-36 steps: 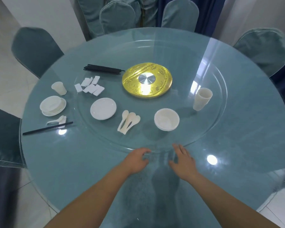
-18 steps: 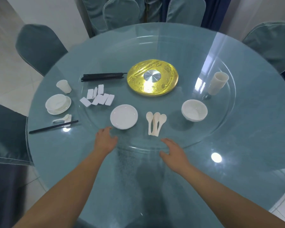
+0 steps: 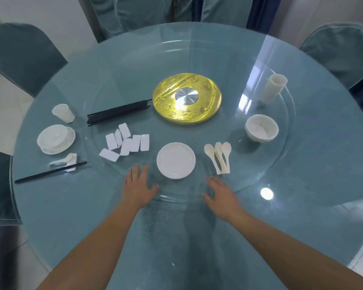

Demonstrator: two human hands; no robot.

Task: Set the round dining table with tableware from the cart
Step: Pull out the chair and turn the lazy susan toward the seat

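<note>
Head view: round table point(image 3: 302, 216) under teal cloth and glass, with a glass turntable point(image 3: 260, 176) on it. Landmark: gold centre disc point(image 3: 187, 98). Near side of disc: white plate point(image 3: 175, 160). Near-right of disc: spoons point(image 3: 219, 156), bowl stack point(image 3: 261, 130), cup stack point(image 3: 273, 88). Left of disc: black chopsticks bundle point(image 3: 117, 111), white rests point(image 3: 126, 144). Far left, off the turntable: one laid place setting point(image 3: 56, 139). Left hand point(image 3: 137, 186) and right hand point(image 3: 221, 195) both lie flat, fingers spread, on the turntable's near edge, either side of the plate, holding nothing.
</note>
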